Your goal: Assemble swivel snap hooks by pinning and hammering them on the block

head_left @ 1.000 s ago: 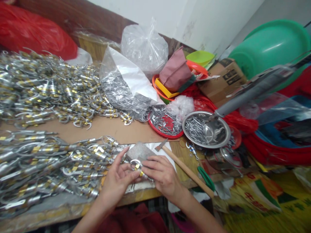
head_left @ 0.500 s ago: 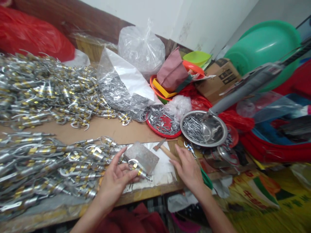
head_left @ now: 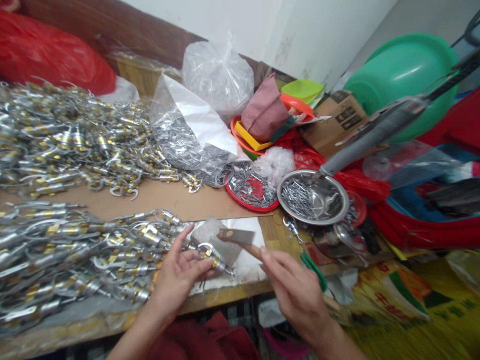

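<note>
My right hand [head_left: 294, 287] is closed around the wooden handle of a hammer [head_left: 236, 236], its head raised over a grey metal block [head_left: 212, 232]. My left hand [head_left: 180, 272] pinches a small silver-and-brass fitting with a curved hook [head_left: 217, 262] at the block's near edge. The fitting's tip points right, towards my right hand; my thumb hides part of its left end. White paper [head_left: 249, 270] lies under the block. Many similar hooked fittings [head_left: 75, 240] are heaped just left of my left hand.
Behind, a larger pile of fittings [head_left: 75, 130] stands beside a plastic bag of metal pieces [head_left: 180, 145]. A red tray [head_left: 255, 185] and a steel bowl of pins [head_left: 300, 197] sit to the right. Green handles [head_left: 314, 270] stick out near my right wrist.
My right hand has taken up the hammer from the paper and brought its head left over the block. My left hand and the fitting have stayed nearly in place.
</note>
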Tool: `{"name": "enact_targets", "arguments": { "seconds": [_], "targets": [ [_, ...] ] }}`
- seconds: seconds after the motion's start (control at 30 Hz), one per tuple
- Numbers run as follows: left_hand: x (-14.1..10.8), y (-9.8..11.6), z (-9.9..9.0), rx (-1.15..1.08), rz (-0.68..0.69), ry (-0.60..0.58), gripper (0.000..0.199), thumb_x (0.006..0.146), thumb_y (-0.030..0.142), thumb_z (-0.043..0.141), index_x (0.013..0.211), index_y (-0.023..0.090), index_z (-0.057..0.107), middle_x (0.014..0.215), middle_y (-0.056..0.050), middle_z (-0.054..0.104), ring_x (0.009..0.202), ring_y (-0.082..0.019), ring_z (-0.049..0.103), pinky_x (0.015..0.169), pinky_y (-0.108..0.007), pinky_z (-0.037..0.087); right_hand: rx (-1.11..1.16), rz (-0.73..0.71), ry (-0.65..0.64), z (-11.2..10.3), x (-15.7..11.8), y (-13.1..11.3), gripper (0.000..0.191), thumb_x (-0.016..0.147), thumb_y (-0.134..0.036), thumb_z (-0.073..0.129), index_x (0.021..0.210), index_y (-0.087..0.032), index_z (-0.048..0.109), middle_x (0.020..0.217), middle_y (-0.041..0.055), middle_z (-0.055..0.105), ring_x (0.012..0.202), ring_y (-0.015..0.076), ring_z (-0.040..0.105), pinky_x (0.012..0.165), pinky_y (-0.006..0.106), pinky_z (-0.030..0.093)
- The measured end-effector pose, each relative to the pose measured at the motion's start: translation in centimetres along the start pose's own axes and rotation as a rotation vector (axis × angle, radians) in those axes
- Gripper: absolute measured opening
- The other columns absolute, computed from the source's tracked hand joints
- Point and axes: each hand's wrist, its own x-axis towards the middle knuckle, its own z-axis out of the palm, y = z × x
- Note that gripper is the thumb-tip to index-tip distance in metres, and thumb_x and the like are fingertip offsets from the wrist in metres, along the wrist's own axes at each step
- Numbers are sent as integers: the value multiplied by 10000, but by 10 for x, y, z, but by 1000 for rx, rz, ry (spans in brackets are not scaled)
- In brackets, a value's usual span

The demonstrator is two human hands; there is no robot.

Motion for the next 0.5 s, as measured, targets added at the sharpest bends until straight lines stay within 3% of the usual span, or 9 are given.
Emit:
{"name": "enact_targets", "arguments": {
  "seconds": [0.1, 0.23, 0.33, 0.43, 0.5],
  "targets": [
    [0, 0, 1, -4, -7, 18, 885, 570, 132, 724, 1302, 257, 243, 575, 61, 609, 577, -181, 661, 608, -340, 552, -68, 7, -118, 6, -2, -3, 467, 827, -59, 336, 1257, -218, 426, 871, 59, 622, 728, 145, 597, 618, 231, 484],
    [-1, -1, 1, -10, 1, 33, 893, 564, 137, 731, 1304, 266, 248, 568, 71, 602, 565, -175, 657, 603, -343, 552, -70, 19, -58, 13, -7, -3, 457, 829, -64, 327, 1244, -213, 449, 914, 74, 625, 776, 159, 597, 676, 264, 497],
    [-2, -3, 0, 13, 7, 59, 870, 571, 162, 729, 1301, 276, 271, 585, 76, 609, 583, -164, 654, 611, -332, 551, 36, 132, -65, 19, -17, 7, 415, 844, -111, 366, 1232, -222, 464, 926, 62, 632, 785, 146, 608, 701, 246, 502],
    [-1, -3, -3, 136, -36, 80, 618, 577, 239, 721, 1153, 176, 506, 611, 32, 652, 609, -171, 657, 646, -318, 544, 125, 310, 44, 26, -27, 31, 368, 836, -204, 447, 1201, -199, 498, 1025, 79, 623, 879, 164, 607, 756, 256, 498],
    [1, -2, -8, 313, -51, 89, 419, 581, 291, 706, 962, 131, 638, 680, -32, 701, 665, -201, 665, 685, -322, 532, 109, 402, 18, 29, -29, 49, 366, 825, -254, 475, 1178, -172, 521, 1041, 93, 628, 916, 187, 606, 771, 279, 498]
  ]
}}
